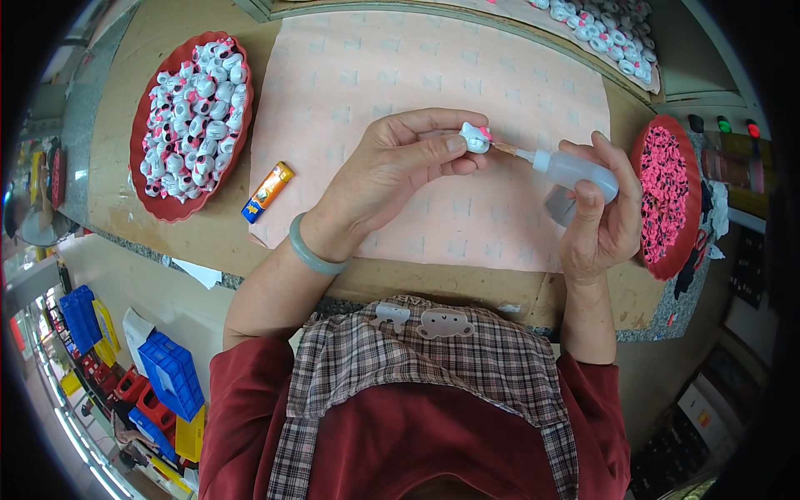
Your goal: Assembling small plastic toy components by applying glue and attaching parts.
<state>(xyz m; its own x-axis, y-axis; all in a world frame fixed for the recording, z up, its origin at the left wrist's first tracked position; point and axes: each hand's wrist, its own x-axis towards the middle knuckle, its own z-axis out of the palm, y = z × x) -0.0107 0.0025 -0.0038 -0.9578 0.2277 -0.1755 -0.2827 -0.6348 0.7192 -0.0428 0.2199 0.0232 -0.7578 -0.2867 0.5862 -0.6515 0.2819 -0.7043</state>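
Note:
Over the pink sheet, my left hand (408,154) pinches a small white figurine head (473,138) with a pink bow between thumb and fingers. A translucent squeeze bottle (581,172) lies tilted in my right hand (608,208), its thin tip pointing left at the bow side of the figurine. Tip and figurine look as if they meet, though I cannot tell if they touch. At the far left a red scalloped tray (240,133) holds many similar white heads. On the right a red tray (693,212) is full of small pink and black pieces.
An orange and blue box-shaped pack (267,192) lies left of the pink sheet (350,75). At the back right, more white pieces (612,37) sit behind a ledge. Blue crates (171,371) stand on the floor at lower left. The table's near edge runs before my apron.

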